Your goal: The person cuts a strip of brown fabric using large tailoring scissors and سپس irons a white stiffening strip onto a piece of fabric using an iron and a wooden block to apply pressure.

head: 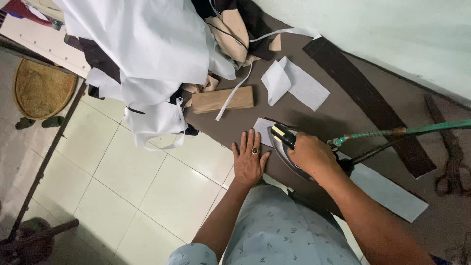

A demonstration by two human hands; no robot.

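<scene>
Pale tiled floor [147,176] at left; brown-covered counter [343,113] along a light wall. Heap of white and dark fabric [142,54] crowds the counter's far end, wooden block [221,99] beside it. Left hand [248,159] flat, fingers spread, pressing counter edge beside a white fabric piece [264,130]. Right hand [309,154] clamped on iron [287,147], sitting partly on that piece. Green cord [417,130] trails right.

Soft, even daylight fills the scene; the white cloth [147,44] up and left of the gripped iron [289,147] is brightest, nearly washed out; a faint shadow lies just above the iron; straight edges bow toward the corners; the far corners look slightly soft.
</scene>
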